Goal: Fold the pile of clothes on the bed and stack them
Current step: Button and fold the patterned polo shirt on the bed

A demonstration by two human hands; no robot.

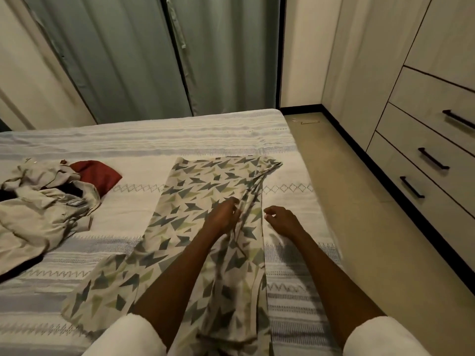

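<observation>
A patterned cloth [203, 201] with grey-green triangles lies spread along the bed [144, 140]. The left hand [223, 217] pinches a raised fold running up its middle, while the right hand [281, 219] hovers loosely curled just beside its right edge. The pile of clothes [43, 201], red piece [99, 173] included, sits well off to the left.

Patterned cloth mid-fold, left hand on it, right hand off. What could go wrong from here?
1. The patterned cloth has a bunched ridge by the left hand; folding over it may set a crooked crease.
2. The right hand hovers off the cloth, so a one-handed pull could skew it.
3. Its near end hangs over the bed edge and may slide off.
</observation>
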